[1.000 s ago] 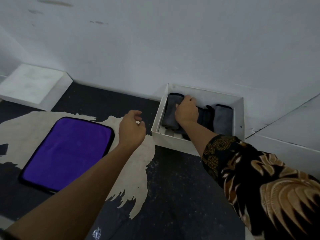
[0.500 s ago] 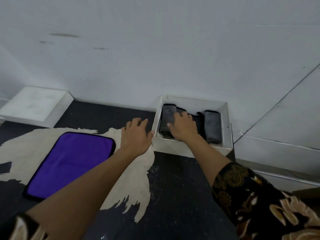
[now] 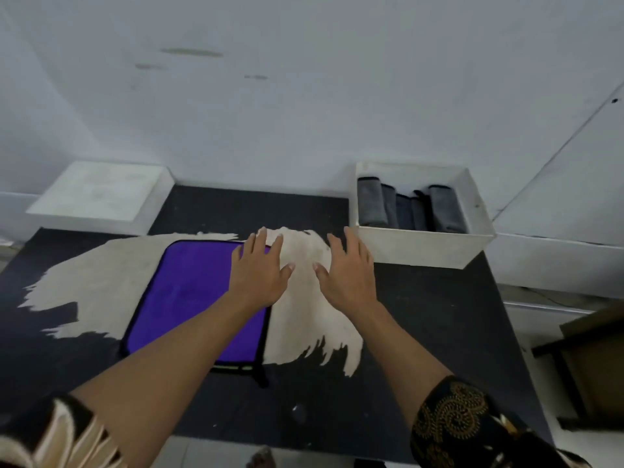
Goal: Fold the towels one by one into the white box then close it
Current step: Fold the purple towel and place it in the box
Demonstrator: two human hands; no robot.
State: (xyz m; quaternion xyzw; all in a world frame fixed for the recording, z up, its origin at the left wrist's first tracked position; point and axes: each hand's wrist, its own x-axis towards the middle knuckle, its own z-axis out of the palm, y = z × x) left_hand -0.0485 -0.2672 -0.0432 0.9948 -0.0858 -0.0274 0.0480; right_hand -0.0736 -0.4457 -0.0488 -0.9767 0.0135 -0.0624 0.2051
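Observation:
A purple towel (image 3: 189,295) with a black edge lies flat on the dark table, left of centre. My left hand (image 3: 260,271) hovers over its far right corner with straight, spread fingers and holds nothing. My right hand (image 3: 347,271) is beside it over the worn pale patch, fingers also spread and empty. The white box (image 3: 422,248) stands open at the table's far right, against the wall. Several folded grey towels (image 3: 408,207) stand side by side inside it.
A white lid or block (image 3: 98,194) lies at the far left against the wall. The dark table (image 3: 439,332) has a worn pale patch in its middle. A brown piece of furniture (image 3: 594,359) stands off the table's right edge.
My right hand has come out of the white box and moved left over the table. My left hand has shifted left to the purple towel's corner. The camera view has tilted.

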